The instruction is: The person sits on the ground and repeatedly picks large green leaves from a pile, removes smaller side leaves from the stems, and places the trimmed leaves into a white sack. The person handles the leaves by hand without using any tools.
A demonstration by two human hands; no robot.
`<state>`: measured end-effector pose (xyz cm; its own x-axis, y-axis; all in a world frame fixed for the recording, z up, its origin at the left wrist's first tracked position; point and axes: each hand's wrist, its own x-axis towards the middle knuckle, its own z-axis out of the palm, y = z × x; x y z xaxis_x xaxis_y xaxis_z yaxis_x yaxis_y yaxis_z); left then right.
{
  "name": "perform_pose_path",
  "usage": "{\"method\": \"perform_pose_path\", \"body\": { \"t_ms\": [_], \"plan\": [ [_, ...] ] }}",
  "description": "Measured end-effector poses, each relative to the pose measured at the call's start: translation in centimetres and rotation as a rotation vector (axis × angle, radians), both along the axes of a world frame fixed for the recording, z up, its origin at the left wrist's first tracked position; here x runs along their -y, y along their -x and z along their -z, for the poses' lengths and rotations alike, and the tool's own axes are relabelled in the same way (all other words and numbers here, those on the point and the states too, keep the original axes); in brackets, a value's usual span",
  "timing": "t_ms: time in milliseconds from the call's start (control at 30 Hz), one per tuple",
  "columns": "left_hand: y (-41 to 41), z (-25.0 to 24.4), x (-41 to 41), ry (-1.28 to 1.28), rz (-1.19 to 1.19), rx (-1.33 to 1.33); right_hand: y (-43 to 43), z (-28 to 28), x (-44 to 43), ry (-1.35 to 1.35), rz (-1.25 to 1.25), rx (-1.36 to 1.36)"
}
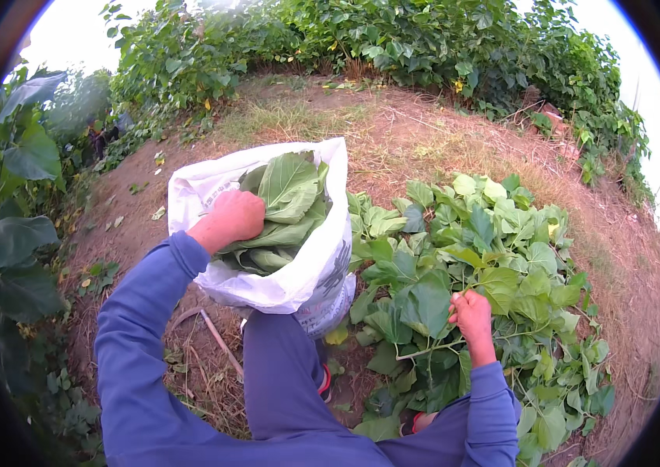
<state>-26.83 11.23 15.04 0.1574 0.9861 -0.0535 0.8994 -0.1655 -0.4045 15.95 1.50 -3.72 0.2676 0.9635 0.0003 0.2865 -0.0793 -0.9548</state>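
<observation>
A white woven plastic sack (318, 292) with dark printing stands open-mouthed in front of my left knee. Large green leaves (292, 190) fill its mouth. My left hand (236, 215) is inside the opening, closed against the leaves at their left side; its fingertips are turned away, so what it grips is hidden. On the right lies a wide heap of leafy cut branches (499, 233). Over the heap, my right hand (471, 312) pinches a thin green leafy stem between thumb and fingers. Below it a bare-ended branch (423, 352) crosses the pile.
A sickle-like tool with a wooden handle (222, 344) lies on the soil left of my knee. Tall leafy plants (26, 233) stand close at the left, and a dense green hedge (365, 35) runs behind. Dry grass and bricks (555, 122) lie toward the back right.
</observation>
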Motion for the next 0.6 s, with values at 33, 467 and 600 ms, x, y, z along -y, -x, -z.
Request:
{"method": "perform_pose_path", "body": {
  "t_ms": [33,467,600],
  "plan": [
    [-0.3,0.6,-0.4,0.002,0.012,-0.019,0.1,0.2,-0.1,0.007,-0.011,0.005],
    [0.1,0.8,1.5,-0.180,0.079,0.102,0.0,0.4,-0.3,0.007,-0.035,-0.050],
    [0.7,-0.7,3.2,-0.222,0.029,0.233,-0.1,0.5,-0.6,0.003,-0.058,-0.095]
  ]
}}
